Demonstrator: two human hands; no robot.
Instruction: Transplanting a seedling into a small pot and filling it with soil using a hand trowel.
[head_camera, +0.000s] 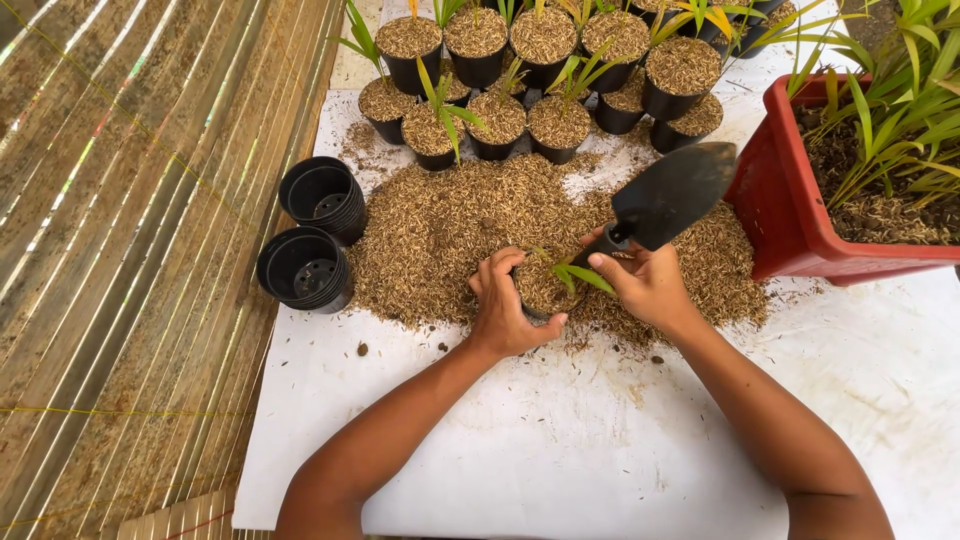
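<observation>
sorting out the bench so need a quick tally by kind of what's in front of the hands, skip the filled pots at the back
stacks of empty black pots: 2
black trowel: 1
red planter: 1
small black pot on the husk heap: 1
husk heap: 1
total: 6

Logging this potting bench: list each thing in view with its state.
Small pot: filled, seedling upright, gripped.
Left hand: wrapped round the pot.
Right hand: holding trowel, touching seedling.
Trowel: blade raised, empty.
Stacked pots: empty, lying tilted.
Potted seedlings: filled, upright.
Red planter: full of plants.
</observation>
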